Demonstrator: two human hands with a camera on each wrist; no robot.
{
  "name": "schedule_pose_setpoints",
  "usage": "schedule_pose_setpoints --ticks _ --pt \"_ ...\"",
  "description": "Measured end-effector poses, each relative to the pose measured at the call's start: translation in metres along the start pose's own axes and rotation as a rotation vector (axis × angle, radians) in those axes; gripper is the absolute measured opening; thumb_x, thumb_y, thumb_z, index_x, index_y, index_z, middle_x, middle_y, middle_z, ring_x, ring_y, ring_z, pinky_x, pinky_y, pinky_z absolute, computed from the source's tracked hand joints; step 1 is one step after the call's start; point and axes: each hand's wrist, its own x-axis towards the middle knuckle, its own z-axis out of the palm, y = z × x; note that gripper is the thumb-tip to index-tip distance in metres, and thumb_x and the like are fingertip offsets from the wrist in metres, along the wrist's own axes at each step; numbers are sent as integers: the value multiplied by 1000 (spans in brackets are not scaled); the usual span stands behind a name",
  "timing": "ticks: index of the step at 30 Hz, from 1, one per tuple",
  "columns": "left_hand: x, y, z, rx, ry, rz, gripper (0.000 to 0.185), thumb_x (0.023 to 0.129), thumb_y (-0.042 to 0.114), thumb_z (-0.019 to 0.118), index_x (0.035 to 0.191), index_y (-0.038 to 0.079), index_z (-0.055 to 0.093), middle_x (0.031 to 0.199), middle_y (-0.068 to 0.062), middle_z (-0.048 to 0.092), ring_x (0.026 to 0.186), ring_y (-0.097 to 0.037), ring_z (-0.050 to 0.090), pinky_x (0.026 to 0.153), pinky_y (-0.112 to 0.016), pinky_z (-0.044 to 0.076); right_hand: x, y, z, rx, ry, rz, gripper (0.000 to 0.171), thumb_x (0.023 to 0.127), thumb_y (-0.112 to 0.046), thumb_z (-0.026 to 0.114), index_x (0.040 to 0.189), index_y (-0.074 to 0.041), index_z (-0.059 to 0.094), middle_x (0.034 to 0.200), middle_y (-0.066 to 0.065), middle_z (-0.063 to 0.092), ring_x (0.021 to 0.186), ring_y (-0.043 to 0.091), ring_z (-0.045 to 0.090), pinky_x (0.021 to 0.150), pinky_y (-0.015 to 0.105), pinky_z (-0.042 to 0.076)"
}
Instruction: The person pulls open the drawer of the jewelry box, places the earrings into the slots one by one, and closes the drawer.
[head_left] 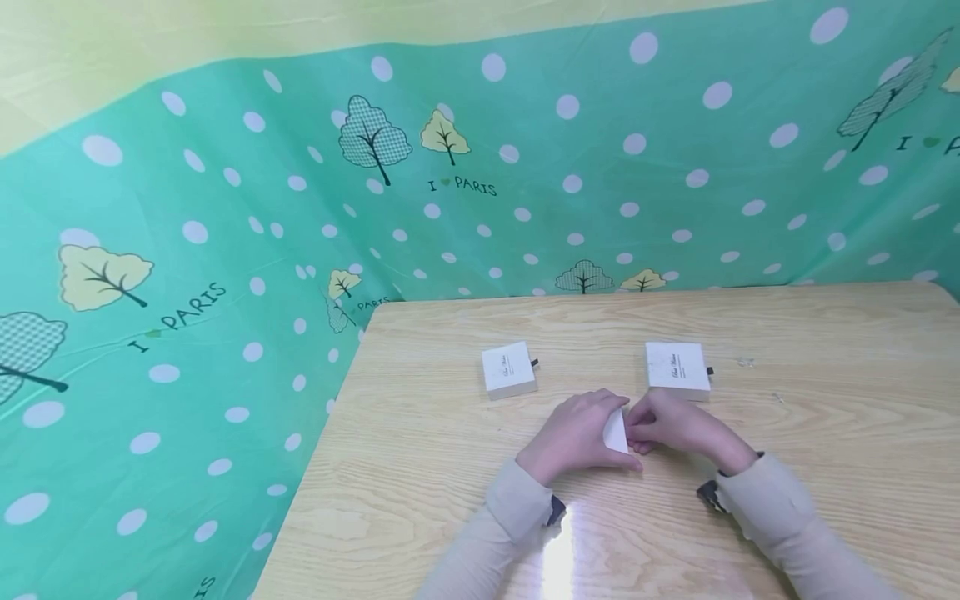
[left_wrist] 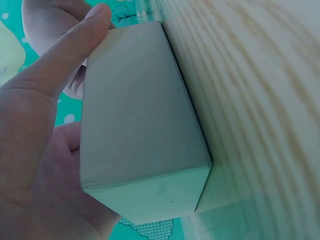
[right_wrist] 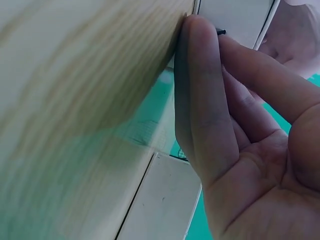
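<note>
**Inspector A:** Head view first. Both hands meet at the middle of the counter (head_left: 825, 500) over a small white box (head_left: 617, 431). The left hand (head_left: 577, 437) covers its left side and the right hand (head_left: 675, 425) its right. Two more white boxes, one to the left (head_left: 508, 369) and one to the right (head_left: 677, 367), lie just beyond, each with a dark tab.

**Inspector B:** Step in hand?

**A:** By my judgement, the box is being held steady on the counter while the right hand works at its end. The next move would call for a firm hold from the left and a fine pull from the right.

**B:** Left wrist view?

**A:** The left hand (left_wrist: 40, 150) is wrapped round the white box (left_wrist: 140, 125). The thumb lies flat along one face and the palm is behind it. The box's far edge rests against the counter (left_wrist: 260, 100).

**B:** Right wrist view?

**A:** The fingers (right_wrist: 205, 100) of the right hand (right_wrist: 250, 165) are together, nearly straight, with their tips pressed at the box's (right_wrist: 235, 17) end beside a small dark tab (right_wrist: 221, 32). Whether they pinch the tab, I cannot tell.
</note>
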Motion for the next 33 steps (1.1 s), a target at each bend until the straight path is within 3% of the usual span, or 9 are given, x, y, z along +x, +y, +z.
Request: schedule_pose_setpoints --ticks 6,10,15,19,25,33 --pt "-1 -1 1 -44 -16 4 88 71 71 75 139 18 54 126 8 60 101 -4 56 80 -16 45 -7 0 -2 -72 49 -9 10 92 -15 69 92 -7 75 79 -1 70 67 7 56 61 21 48" --pt "-5 -6 -1 -82 -8 -13 91 71 72 73 142 20 50 131 8 57 108 -5 54 90 -22 47 -13 -2 -2 -88 114 6 24 92 -18 69 108 0 71 100 6 73 90 19 67 79 35 57" --pt "-15 -13 -11 -123 5 -53 94 70 71 74 144 20 48 136 8 54 116 -9 53 101 -29 46 -18 -9 -1 -118 195 -34 45 90 -22 72 123 6 60 118 20 66 111 37 63 94 52 52" --pt "-24 -18 -15 -127 6 -62 92 70 69 77 144 21 48 135 7 54 118 -11 53 101 -28 46 -20 -13 2 -152 205 -94 58 86 -26 77 128 7 56 125 24 61 115 43 59 96 57 50" --pt "-34 -24 -16 -113 2 -47 96 67 64 82 144 20 47 137 7 53 119 -10 52 100 -27 47 -19 -16 8 -197 190 -113 70 79 -33 82 132 3 54 132 20 58 123 41 55 101 57 47" --pt "-40 -26 -16 -174 -11 -90 91 70 53 85 145 18 47 137 6 54 115 -8 53 94 -24 49 -19 -15 16 -206 165 -170 74 75 -30 85 135 1 53 135 16 54 125 36 51 104 55 45"
